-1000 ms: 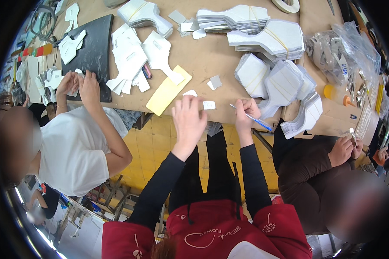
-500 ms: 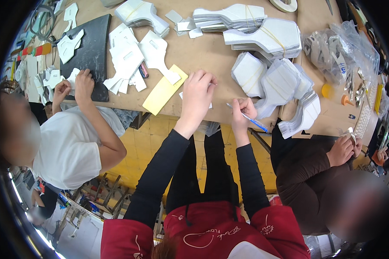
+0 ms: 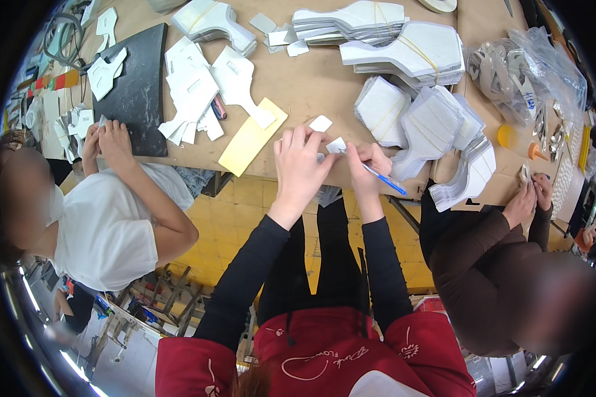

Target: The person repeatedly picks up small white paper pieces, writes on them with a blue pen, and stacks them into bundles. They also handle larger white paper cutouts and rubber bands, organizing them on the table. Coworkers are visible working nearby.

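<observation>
My right hand (image 3: 367,169) is closed around a blue and white pen (image 3: 392,183), whose blue end points toward the table's front edge. At its fingertips, between my two hands, is a small white piece of card (image 3: 336,145); I cannot tell which hand bears it. My left hand (image 3: 298,162) has its fingers curled and its thumb toward the right hand; what lies between them is mostly hidden. Another small white card (image 3: 321,124) rests on the table just beyond. To the left, a yellow strip (image 3: 253,137) lies slanted under the tip of a white paddle-shaped piece (image 3: 234,76).
Banded stacks of white shaped pieces (image 3: 404,56) fill the right and far table. On the left a co-worker in a white shirt (image 3: 109,225) works at a black board (image 3: 134,86). On the right sits a co-worker in brown sleeves (image 3: 470,278), near a plastic bag (image 3: 510,76).
My left hand has drawn nearer the table's front edge, its fingers turned. A small white card now shows at my right fingertips, and another lies uncovered beyond. The pen shifted slightly.
</observation>
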The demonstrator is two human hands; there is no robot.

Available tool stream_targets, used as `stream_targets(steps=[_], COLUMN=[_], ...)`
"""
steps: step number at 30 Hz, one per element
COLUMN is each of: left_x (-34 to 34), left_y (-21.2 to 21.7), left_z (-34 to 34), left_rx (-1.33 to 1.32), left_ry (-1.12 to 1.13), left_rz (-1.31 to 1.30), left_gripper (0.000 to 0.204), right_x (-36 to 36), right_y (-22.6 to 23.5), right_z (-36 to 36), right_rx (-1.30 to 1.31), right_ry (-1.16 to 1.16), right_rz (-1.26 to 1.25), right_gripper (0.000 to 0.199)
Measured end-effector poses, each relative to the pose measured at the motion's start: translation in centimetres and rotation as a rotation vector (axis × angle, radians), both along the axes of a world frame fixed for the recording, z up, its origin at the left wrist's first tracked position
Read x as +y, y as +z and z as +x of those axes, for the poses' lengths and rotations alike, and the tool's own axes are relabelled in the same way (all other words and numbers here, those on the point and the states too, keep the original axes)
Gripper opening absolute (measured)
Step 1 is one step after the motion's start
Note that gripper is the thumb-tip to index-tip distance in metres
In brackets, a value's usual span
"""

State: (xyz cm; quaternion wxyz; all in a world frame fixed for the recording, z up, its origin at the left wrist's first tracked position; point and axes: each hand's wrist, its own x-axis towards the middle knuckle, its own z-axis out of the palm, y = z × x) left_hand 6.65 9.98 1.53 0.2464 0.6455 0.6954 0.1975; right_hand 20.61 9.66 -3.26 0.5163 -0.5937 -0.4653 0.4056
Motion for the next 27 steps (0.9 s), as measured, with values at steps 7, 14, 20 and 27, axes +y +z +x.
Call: stream_targets(steps=[7, 14, 20, 27], left_x=[-1.0, -1.7, -1.7, -1.8], left_y=[-0.6, -0.7, -0.6, -0.7], left_z=[1.1, 1.9, 1.9, 1.9], left_rx=[0.076, 0.062, 0.07, 0.07], left_ry=[0.067, 0.133, 0.139, 0.148], left_rz=[-0.045, 0.005, -0.017, -0.021], left_gripper=[0.025, 0.023, 0.022, 0.023], right_x=[1.6, 1.7, 1.7, 1.6], right_y=[-0.3, -0.3, -0.3, -0.4], right_z=[0.4, -0.2, -0.6, -0.4], right_rx=[-0.242, -0.257, -0.309, -0.329], right_ry=[0.25, 0.213, 0.206, 0.228], right_rz=[0.051, 0.037, 0.081, 0.081], right_gripper=[0.039, 0.038, 0.039, 0.039])
